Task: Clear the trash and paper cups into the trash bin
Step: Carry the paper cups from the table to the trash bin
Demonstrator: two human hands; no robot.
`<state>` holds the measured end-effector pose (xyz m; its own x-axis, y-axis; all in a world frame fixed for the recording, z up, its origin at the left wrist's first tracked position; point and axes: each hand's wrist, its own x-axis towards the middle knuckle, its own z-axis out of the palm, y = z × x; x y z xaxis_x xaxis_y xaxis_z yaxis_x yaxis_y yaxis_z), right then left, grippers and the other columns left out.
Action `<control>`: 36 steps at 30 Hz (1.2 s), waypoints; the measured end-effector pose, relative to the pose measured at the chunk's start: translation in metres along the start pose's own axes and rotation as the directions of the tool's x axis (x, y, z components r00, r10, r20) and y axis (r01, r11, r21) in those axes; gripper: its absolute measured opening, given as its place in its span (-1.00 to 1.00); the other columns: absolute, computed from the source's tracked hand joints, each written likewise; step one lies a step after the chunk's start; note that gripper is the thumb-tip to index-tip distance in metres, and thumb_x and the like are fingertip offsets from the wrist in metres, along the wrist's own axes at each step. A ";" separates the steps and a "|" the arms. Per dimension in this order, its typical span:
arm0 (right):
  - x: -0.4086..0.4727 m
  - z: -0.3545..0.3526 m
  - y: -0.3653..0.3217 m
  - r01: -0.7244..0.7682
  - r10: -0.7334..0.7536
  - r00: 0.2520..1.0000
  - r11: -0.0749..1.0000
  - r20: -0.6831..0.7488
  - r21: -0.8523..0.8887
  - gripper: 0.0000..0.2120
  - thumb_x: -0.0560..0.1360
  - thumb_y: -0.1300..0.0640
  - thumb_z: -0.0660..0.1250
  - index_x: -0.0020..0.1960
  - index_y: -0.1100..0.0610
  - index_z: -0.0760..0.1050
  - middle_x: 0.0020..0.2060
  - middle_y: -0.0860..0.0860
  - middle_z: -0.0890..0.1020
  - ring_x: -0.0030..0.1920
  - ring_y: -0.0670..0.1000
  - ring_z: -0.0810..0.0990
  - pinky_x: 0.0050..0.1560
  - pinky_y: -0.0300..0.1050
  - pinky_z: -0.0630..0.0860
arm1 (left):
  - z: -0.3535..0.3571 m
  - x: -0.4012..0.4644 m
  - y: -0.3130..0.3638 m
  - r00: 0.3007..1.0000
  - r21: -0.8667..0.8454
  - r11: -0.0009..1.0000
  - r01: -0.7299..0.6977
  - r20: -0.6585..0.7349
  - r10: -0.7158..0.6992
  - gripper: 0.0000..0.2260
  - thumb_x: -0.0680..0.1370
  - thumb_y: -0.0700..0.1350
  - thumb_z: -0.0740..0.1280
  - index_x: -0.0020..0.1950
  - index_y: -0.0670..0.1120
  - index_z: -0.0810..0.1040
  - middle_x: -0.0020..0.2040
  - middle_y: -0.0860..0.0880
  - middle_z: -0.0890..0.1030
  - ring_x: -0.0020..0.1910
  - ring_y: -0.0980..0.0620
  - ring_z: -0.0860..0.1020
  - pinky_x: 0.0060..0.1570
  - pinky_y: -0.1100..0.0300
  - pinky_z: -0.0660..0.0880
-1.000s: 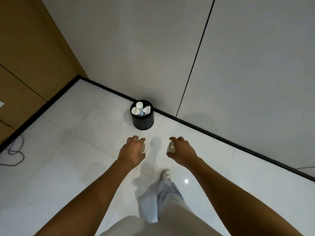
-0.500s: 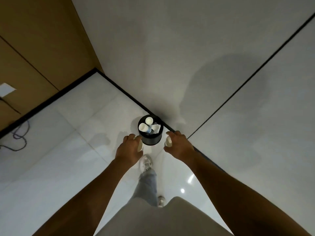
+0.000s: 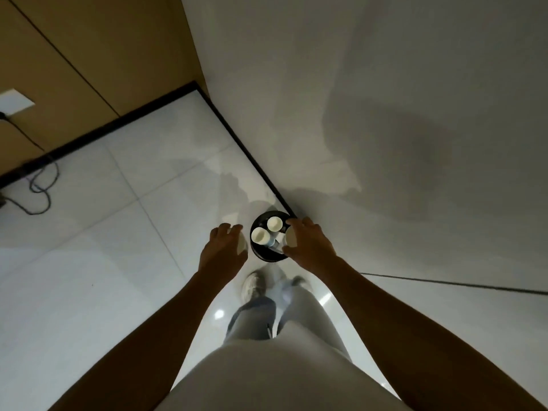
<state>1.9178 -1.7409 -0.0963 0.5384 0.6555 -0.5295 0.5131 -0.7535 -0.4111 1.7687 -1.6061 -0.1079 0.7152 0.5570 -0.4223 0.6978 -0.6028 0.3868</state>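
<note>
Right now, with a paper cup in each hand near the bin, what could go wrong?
1. The trash bin is small and already holds upright cups, so new cups may bounce out or rest on top.
2. The left hand holds its cup beside the rim, not over the opening; released there, it would probably land on the floor.
3. The right hand partly hides the opening, which makes aiming its cup harder.
</note>
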 end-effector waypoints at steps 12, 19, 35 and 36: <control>0.140 0.029 0.056 0.248 -0.207 0.952 0.954 0.223 -0.170 -0.43 0.48 0.06 0.40 0.42 0.08 0.27 0.32 0.14 0.38 0.31 0.16 0.36 0.13 -0.04 0.43 | 0.096 0.089 0.006 0.907 -0.292 0.866 0.405 0.007 -0.422 -0.46 0.49 -0.04 0.39 0.43 -0.05 0.31 0.38 -0.07 0.34 0.37 -0.08 0.29 0.14 -0.03 0.48; 0.205 0.096 0.096 0.298 -0.222 0.920 0.932 0.322 -0.208 -0.45 0.48 0.08 0.40 0.41 0.10 0.29 0.30 0.13 0.37 0.30 0.16 0.38 0.17 0.06 0.49 | 0.171 0.142 -0.027 0.846 -0.385 0.789 0.479 -0.038 -0.533 -0.50 0.49 -0.05 0.39 0.40 -0.08 0.35 0.35 -0.10 0.38 0.33 -0.11 0.33 0.07 -0.01 0.47; 0.341 0.260 0.184 0.561 -0.440 0.821 0.736 0.363 -0.378 -0.40 0.53 0.00 0.35 0.49 0.07 0.22 0.45 0.08 0.27 0.46 0.09 0.22 0.36 -0.10 0.39 | 0.338 0.226 -0.091 0.859 -0.412 0.774 0.480 0.045 -0.509 -0.42 0.50 0.00 0.40 0.46 -0.02 0.27 0.44 -0.07 0.29 0.40 -0.10 0.26 0.22 0.04 0.43; 0.343 0.263 0.187 0.568 -0.444 0.818 0.727 0.367 -0.385 -0.40 0.53 0.01 0.35 0.50 0.06 0.21 0.46 0.07 0.26 0.47 0.09 0.20 0.37 -0.10 0.38 | 0.342 0.226 -0.091 0.867 -0.404 0.782 0.474 0.060 -0.494 -0.41 0.50 0.00 0.40 0.47 0.00 0.25 0.45 -0.07 0.27 0.41 -0.10 0.25 0.22 0.05 0.42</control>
<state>2.0228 -1.6698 -0.5494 -0.0328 0.8519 -0.5226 0.9366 -0.1564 -0.3136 1.8533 -1.6205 -0.5185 0.2728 0.7467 -0.6066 0.9007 0.0233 0.4338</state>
